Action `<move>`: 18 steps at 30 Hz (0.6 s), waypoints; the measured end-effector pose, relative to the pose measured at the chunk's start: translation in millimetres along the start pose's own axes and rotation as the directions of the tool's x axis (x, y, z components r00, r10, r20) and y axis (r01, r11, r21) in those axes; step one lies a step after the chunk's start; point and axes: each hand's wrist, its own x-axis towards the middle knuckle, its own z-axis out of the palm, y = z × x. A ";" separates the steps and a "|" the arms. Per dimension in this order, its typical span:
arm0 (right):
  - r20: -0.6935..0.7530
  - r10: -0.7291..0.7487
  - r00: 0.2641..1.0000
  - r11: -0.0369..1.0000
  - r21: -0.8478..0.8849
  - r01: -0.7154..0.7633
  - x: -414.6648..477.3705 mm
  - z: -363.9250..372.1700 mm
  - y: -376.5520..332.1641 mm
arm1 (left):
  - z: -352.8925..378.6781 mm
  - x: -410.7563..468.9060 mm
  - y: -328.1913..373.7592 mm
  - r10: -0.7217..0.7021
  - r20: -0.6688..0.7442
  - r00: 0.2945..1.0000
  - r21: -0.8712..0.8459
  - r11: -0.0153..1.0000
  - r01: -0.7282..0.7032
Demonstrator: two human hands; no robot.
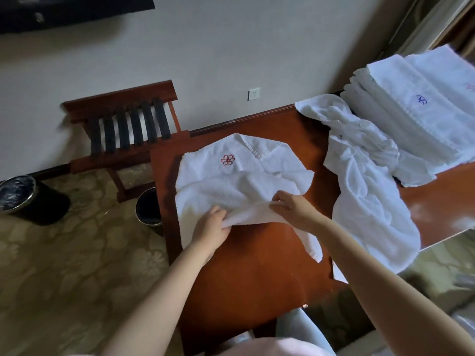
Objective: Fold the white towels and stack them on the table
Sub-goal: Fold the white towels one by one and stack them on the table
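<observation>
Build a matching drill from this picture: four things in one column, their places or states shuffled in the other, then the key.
1. towel with the red emblem
2. stack of towels
3. crumpled towel
4. luggage rack

A. folded, piled at the far right of the table
B. stands left of the table
C. gripped by the left hand and right hand
D. loose, hanging over the table's near edge

Pairs: 1-C, 2-A, 3-D, 4-B
</observation>
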 end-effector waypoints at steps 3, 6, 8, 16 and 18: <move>-0.054 0.086 0.995 0.982 0.175 -0.076 -2.4 -22.3 0.8 | -27.0 12.0 26.7 -0.072 0.103 0.992 -0.323 0.941 0.102; 0.032 0.164 0.986 0.973 0.160 -0.167 -6.8 -34.1 13.1 | -43.2 12.9 46.0 -0.041 0.256 0.966 -0.433 0.888 0.152; 0.145 0.165 0.976 0.986 -0.001 -0.167 -13.8 -35.9 19.9 | -34.8 4.3 50.9 -0.067 0.309 0.949 -0.302 0.939 0.165; 0.040 0.025 0.999 0.932 -0.362 -0.008 -31.6 -22.5 41.7 | -25.4 -23.2 59.7 -0.084 0.096 0.992 0.165 0.984 0.067; -0.068 -0.060 0.996 0.931 -0.364 0.031 -31.6 -30.8 40.3 | -37.6 -19.9 64.7 -0.064 -0.007 0.998 0.233 0.970 0.064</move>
